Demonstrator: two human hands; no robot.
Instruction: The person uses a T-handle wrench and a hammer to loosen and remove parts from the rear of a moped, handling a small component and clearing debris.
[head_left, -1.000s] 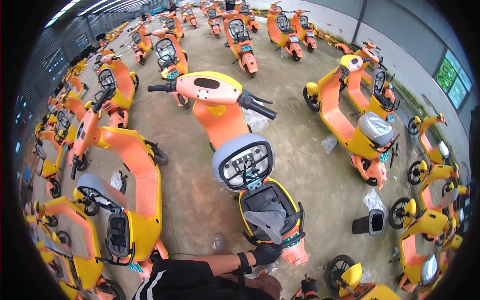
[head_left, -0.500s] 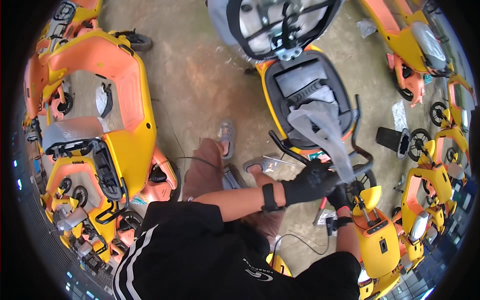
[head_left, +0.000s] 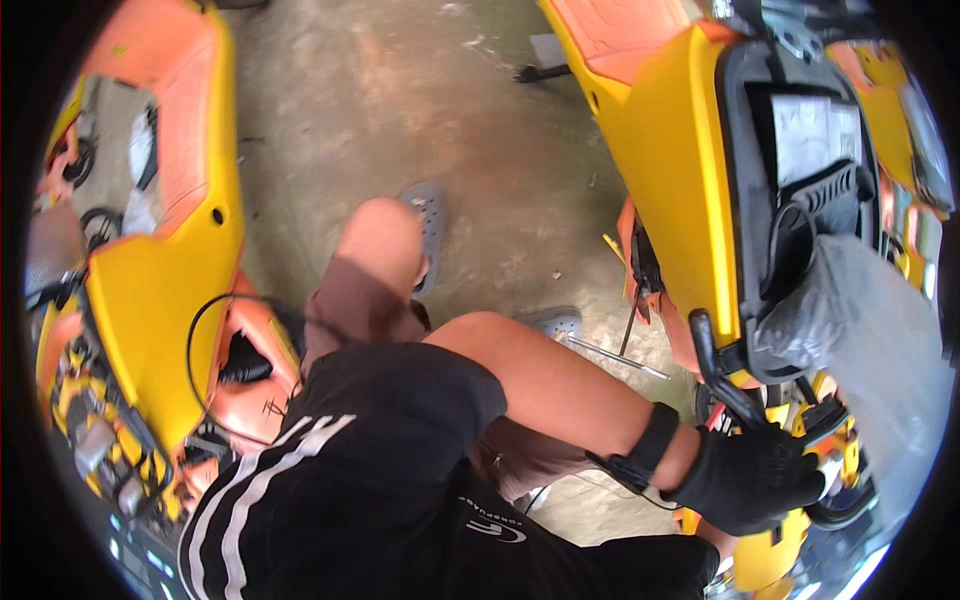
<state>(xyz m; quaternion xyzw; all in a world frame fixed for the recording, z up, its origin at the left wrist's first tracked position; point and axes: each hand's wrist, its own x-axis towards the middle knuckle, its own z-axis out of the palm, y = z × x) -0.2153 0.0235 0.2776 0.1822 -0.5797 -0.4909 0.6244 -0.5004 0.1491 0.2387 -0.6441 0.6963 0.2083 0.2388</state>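
Note:
My left hand (head_left: 755, 482), in a black glove with a black strap on the wrist, is at the rear end of a yellow and orange scooter (head_left: 668, 150). Its fingers are curled closed beside the black grab rail (head_left: 722, 385); what they hold is hidden. Only a bit of my right forearm (head_left: 714, 538) shows below the left glove, and my right hand is out of sight. Crumpled clear plastic film (head_left: 865, 345) hangs over the scooter's rear. The black storage compartment (head_left: 735, 200) stands uncovered, with a white sheet (head_left: 815, 138) inside.
Another yellow and orange scooter (head_left: 165, 330) stands to my left, with a black cable (head_left: 192, 345) looping beside it. A thin metal rod (head_left: 618, 357) is near my grey clog (head_left: 555, 322). More yellow scooters crowd both edges of the view.
My view has swung right and closer, so the scooter shows at the right side. My left hand now appears farther right and lower. My right hand has dropped out of sight.

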